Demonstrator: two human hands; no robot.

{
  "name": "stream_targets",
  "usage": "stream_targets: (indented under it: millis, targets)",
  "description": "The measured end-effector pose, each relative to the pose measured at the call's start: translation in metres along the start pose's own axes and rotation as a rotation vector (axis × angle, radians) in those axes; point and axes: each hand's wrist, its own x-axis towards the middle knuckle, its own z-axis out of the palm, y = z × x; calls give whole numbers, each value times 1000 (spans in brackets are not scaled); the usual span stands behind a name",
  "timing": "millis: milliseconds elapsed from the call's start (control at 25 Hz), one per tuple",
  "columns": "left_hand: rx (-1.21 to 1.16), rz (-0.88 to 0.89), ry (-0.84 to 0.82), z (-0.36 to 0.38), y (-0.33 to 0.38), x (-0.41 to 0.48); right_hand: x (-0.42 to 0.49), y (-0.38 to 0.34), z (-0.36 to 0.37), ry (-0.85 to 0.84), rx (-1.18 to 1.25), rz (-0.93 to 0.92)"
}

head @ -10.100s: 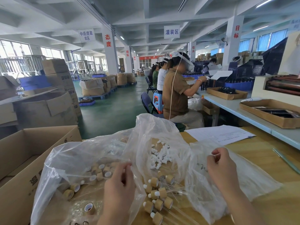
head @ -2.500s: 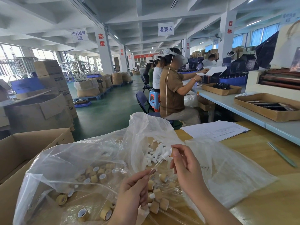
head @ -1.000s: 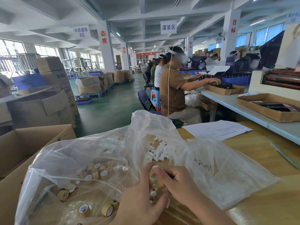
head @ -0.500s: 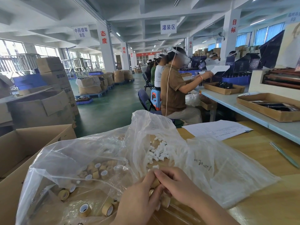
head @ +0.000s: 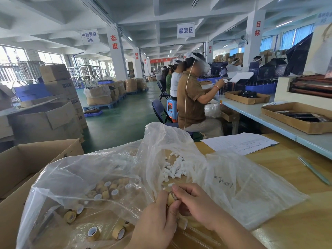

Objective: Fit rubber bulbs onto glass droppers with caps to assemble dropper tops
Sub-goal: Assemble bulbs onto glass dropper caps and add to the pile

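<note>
Fingers of left hand (head: 158, 221) and right hand (head: 201, 207) pinch tan cap (head: 170, 198); bare tabletop (head: 305, 230) right of plastic bag (head: 242, 186).

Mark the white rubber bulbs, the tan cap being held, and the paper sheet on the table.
white rubber bulbs (head: 173, 168): head view, middle of the loose pile.
tan cap (head: 170, 198): head view, its exposed side wall.
paper sheet (head: 239, 143): head view, centre of the page.

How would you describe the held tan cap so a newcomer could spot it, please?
On the yellow wooden table lies a clear plastic bag. At its near edge, the left hand and right hand pinch one tan cylindrical cap; the other tan caps lie loose.
</note>
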Motion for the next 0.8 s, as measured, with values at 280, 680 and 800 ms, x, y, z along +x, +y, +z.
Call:
stream_targets:
  millis: [280, 680, 800]
  targets:
    - [-207, 88, 93, 1, 7, 0, -2, 0, 8, 33, 446, 91]
    - [-195, 118, 67, -1, 0, 0, -2, 0, 2, 14, 165, 3]
    - [-94, 115, 52, 0, -3, 3, -2, -4, -5, 71, -338, -124]
